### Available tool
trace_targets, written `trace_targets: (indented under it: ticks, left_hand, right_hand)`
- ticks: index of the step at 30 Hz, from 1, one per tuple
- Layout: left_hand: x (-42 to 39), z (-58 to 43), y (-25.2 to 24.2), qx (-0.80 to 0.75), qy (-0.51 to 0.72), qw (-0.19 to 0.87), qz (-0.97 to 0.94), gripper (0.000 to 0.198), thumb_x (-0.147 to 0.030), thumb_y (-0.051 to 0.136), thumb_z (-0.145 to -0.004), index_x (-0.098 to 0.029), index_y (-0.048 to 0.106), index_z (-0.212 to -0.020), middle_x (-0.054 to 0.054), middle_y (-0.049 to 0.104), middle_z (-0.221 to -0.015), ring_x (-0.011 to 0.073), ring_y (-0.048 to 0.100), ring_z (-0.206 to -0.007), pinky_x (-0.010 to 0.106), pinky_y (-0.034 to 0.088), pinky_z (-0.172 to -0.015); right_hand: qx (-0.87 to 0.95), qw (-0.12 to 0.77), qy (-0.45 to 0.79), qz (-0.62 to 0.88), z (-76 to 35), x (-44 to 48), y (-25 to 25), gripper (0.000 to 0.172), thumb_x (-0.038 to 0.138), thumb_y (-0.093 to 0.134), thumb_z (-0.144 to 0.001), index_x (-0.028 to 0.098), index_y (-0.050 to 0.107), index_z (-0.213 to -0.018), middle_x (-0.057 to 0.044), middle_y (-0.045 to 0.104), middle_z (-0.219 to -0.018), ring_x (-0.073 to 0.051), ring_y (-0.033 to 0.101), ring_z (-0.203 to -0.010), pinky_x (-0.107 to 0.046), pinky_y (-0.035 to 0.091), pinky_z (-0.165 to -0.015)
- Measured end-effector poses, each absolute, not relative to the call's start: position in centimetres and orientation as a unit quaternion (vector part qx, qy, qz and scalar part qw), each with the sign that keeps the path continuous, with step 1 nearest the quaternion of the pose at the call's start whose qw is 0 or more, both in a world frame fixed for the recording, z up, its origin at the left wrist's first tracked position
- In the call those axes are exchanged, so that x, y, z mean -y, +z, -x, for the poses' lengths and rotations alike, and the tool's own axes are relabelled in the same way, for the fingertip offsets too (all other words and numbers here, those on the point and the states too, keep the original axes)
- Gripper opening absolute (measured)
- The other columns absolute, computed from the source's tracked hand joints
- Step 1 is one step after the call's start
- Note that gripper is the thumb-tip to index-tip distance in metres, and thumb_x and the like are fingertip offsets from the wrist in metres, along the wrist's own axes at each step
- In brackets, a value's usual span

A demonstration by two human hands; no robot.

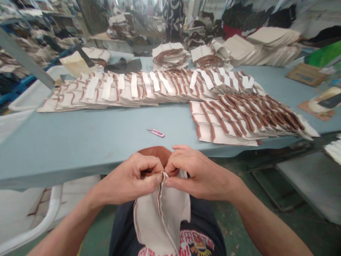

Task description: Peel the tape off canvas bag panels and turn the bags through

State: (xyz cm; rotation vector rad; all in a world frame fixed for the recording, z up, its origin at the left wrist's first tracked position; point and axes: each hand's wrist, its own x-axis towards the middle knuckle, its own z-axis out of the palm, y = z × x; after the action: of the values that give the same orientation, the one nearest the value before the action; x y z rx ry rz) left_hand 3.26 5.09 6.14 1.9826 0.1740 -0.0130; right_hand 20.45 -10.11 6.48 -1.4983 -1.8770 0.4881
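My left hand [133,179] and my right hand [198,174] meet in front of my chest, both pinched on the top edge of a cream fabric piece [162,217] with brown trim and a brown rounded part [154,153] behind the fingers. The cloth hangs down over my lap. Small pink thread snips [156,133] lie on the blue-grey table [80,138] just beyond my hands.
Rows of overlapping cream and brown pieces [149,87] cover the far table, with another fanned batch [247,119] at the right. Stacks of pieces [170,55] stand further back. A white bin [32,213] sits low at my left.
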Motion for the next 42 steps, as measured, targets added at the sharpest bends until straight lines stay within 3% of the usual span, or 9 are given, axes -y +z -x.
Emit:
trace_targets:
  ticks: [6, 12, 18, 24, 32, 42]
  left_hand:
    - [-5.4, -2.9, 6.1, -0.081, 0.001, 0.582, -0.809, 0.023, -0.024, 0.056, -0.088, -0.018, 0.052, -0.067, -0.008, 0.042, -0.061, 0.0075, 0.035, -0.056, 0.020, 0.028, -0.049]
    - [-5.9, -1.7, 5.8, -0.086, -0.002, 0.603, -0.793, 0.031, -0.035, 0.059, -0.097, -0.016, 0.058, -0.072, -0.004, 0.050, -0.066, 0.0096, 0.041, -0.060, 0.021, 0.033, -0.054]
    - [-6.1, -0.8, 4.9, -0.070, 0.018, 0.626, -0.777, 0.033, -0.039, 0.061, -0.098, -0.016, 0.064, -0.075, 0.000, 0.061, -0.070, 0.0132, 0.052, -0.066, 0.023, 0.039, -0.059]
    - [-5.7, -0.5, 5.8, -0.074, 0.054, 0.558, -0.824, 0.024, -0.026, 0.059, -0.095, -0.015, 0.061, -0.074, -0.004, 0.053, -0.065, 0.0098, 0.044, -0.060, 0.021, 0.035, -0.055]
    - [-5.6, -0.1, 6.0, -0.078, 0.055, 0.452, -0.887, 0.016, -0.013, 0.054, -0.090, -0.017, 0.063, -0.078, -0.008, 0.049, -0.064, 0.0072, 0.041, -0.056, 0.020, 0.030, -0.052]
    - [-4.6, -0.3, 7.7, -0.042, 0.076, 0.329, -0.941, 0.018, -0.011, 0.051, -0.091, -0.017, 0.064, -0.080, -0.006, 0.053, -0.063, 0.0094, 0.044, -0.057, 0.024, 0.029, -0.053]
  right_hand:
    - [0.686, 0.407, 0.159, 0.582, -19.1, 9.4, 4.6, 0.034, 0.037, 0.088, -0.085, 0.020, 0.059, -0.079, 0.003, 0.062, -0.076, -0.016, 0.057, -0.074, -0.031, 0.040, -0.077]
    - [0.692, 0.405, 0.166, 0.574, -18.7, 9.1, 4.4, 0.022, 0.021, 0.075, -0.093, 0.020, 0.058, -0.080, 0.002, 0.065, -0.078, -0.015, 0.058, -0.075, -0.031, 0.040, -0.079]
    - [0.708, 0.387, 0.193, 0.559, -18.7, 8.7, 5.0, 0.020, 0.021, 0.075, -0.094, 0.020, 0.060, -0.081, 0.002, 0.065, -0.076, -0.015, 0.059, -0.075, -0.030, 0.041, -0.077]
    - [0.697, 0.397, 0.206, 0.561, -18.7, 8.3, 4.9, 0.016, 0.019, 0.076, -0.094, 0.020, 0.062, -0.089, 0.001, 0.073, -0.088, -0.015, 0.062, -0.081, -0.029, 0.042, -0.080]
    - [0.725, 0.349, 0.178, 0.567, -18.3, 8.7, 5.3, 0.015, 0.013, 0.071, -0.094, 0.019, 0.063, -0.083, 0.002, 0.071, -0.078, -0.016, 0.062, -0.076, -0.033, 0.043, -0.088]
    - [0.717, 0.307, 0.133, 0.611, -18.2, 9.3, 5.3, 0.008, 0.016, 0.065, -0.090, 0.018, 0.066, -0.083, -0.002, 0.073, -0.074, -0.018, 0.064, -0.068, -0.031, 0.036, -0.066]
